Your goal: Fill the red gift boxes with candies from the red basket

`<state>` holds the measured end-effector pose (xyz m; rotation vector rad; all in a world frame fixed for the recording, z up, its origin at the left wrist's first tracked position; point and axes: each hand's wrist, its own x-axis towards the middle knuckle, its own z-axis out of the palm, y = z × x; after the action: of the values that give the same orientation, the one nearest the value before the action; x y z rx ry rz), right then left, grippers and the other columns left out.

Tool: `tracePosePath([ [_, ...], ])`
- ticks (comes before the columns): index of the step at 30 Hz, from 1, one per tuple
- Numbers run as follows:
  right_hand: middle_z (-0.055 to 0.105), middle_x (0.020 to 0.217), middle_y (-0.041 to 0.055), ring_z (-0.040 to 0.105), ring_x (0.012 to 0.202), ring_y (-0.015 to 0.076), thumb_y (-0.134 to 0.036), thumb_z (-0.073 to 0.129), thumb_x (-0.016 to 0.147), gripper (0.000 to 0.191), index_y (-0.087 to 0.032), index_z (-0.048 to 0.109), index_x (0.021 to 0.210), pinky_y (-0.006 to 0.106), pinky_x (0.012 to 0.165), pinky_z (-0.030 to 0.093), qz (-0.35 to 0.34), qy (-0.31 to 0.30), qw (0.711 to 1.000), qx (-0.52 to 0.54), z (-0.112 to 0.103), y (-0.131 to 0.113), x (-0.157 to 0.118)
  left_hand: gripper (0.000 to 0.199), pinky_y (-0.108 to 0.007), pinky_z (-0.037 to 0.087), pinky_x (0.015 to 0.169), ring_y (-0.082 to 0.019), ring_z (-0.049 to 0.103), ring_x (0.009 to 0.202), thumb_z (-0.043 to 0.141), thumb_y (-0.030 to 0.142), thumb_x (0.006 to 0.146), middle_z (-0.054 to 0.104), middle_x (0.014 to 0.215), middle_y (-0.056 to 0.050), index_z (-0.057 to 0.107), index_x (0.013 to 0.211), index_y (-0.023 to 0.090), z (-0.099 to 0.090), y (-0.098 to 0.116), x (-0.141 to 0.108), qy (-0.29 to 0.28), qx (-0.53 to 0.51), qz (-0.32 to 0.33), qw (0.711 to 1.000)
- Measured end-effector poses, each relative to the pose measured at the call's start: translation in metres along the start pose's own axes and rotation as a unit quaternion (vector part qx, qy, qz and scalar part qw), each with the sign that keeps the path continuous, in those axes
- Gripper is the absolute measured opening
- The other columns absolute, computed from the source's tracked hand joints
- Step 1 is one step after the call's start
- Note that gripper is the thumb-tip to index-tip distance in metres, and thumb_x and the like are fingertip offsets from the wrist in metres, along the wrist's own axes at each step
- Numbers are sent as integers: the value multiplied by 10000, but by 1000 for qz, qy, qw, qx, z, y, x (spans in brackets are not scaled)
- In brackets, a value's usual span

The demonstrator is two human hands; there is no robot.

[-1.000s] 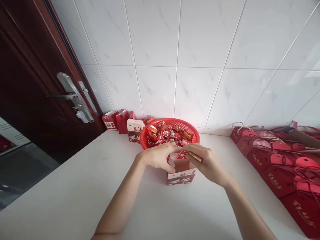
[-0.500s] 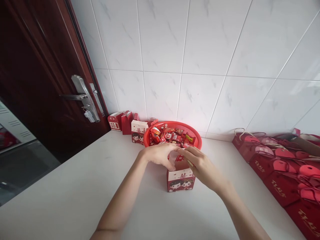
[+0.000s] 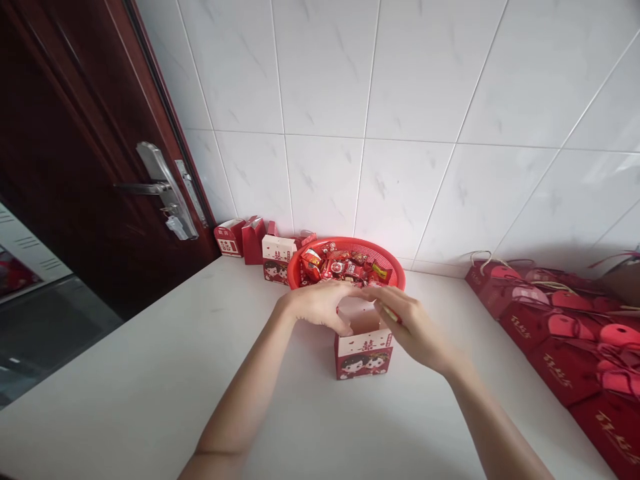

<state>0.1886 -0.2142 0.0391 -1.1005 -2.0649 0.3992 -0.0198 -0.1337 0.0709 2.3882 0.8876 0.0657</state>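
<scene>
The open box (image 3: 364, 357) stands upright on the counter (image 3: 165, 387); the left hand (image 3: 317, 303) grasps its left side, apparently to steady it; the right hand (image 3: 410, 323) clasps a wrapped piece (image 3: 391, 313) above its right rim; the red basket (image 3: 384, 255) sits just behind it, presumably for short reach.

Passage leftward over the table (image 3: 150, 373) — box (image 3: 364, 359) and basket (image 3: 389, 257) block ahead.

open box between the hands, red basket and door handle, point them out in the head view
Open box (image 3: 365, 357), head view: on its printed front panel.
Red basket (image 3: 385, 257), head view: on its inner wall, right side.
Door handle (image 3: 144, 189), head view: on its lever.
</scene>
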Motion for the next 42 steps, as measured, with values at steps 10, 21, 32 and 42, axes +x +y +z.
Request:
tracePosePath([
  [10, 691, 885, 5, 607, 424, 145, -254, 579, 709, 210, -241, 395, 810, 295, 421, 477, 135, 148, 878, 435, -15, -6, 4, 756, -304, 497, 850, -236, 690, 975, 745, 332, 690, 518, 1485, -43, 550, 1420, 322, 1, 4, -3, -1, -2, -7, 1000],
  [21, 698, 885, 34, 681, 786, 191, -364, 747, 783, 214, -220, 621, 879, 338, 705, 573, 112, 94, 936, 321, 1, 1, 11, 595, -274, 480, 693, -213, 666, 858, 712, 279, 688, 660, 1193, -30, 640, 1279, 265, 1, 8, 0, 7, 16, 26, 1000],
  [32, 703, 907, 11, 654, 805, 173, -138, 615, 807, 170, -236, 633, 946, 319, 717, 553, 73, 29, 991, 105, 4, 10, 6, 635, -297, 489, 824, -264, 630, 1061, 718, 254, 691, 642, 1233, -36, 620, 1317, 295, 2, 6, 0, 10, 16, 37, 999],
  [42, 692, 830, 8, 634, 753, 169, -103, 547, 773, 137, -222, 612, 788, 297, 667, 517, 88, 7, 995, 39, -3, 9, 5, 673, -289, 495, 820, -264, 631, 1091, 688, 266, 708, 629, 1312, -18, 591, 1370, 338, 1, 7, -2, 12, 24, 28, 999],
])
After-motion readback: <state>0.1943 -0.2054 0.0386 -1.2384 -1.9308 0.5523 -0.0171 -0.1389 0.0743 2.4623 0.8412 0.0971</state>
